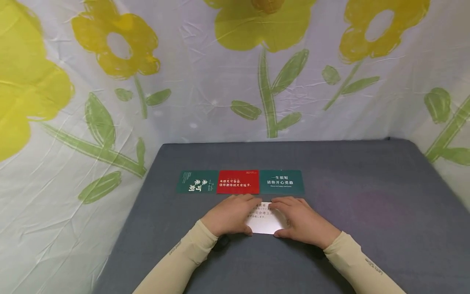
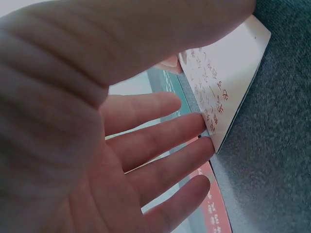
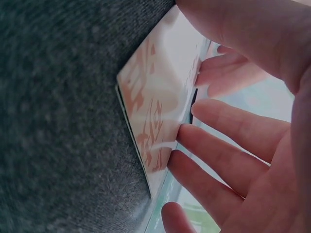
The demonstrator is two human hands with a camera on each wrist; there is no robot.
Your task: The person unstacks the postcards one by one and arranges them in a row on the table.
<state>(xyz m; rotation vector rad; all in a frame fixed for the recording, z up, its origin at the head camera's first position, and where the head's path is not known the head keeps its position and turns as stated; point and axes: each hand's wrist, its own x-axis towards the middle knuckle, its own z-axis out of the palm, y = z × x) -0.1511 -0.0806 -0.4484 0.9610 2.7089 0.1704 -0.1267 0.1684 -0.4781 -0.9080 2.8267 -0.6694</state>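
Observation:
A white card (image 1: 264,223) with printed lettering lies low over the grey tabletop, between both hands. My left hand (image 1: 234,214) grips its left part, thumb at the near edge and fingertips at the far edge. On the other side, my right hand (image 1: 302,220) holds the right part in the same way. In the left wrist view, fingertips touch the edge of the white card (image 2: 233,68). The right wrist view shows a thin layered edge on the card (image 3: 153,111); whether it is one card or more, I cannot tell.
Beyond the hands, a green card (image 1: 185,183), a red card (image 1: 238,181) and another green card (image 1: 282,181) lie side by side in a row. They rest on the grey table (image 1: 352,175). A flower-printed curtain (image 1: 205,94) hangs behind.

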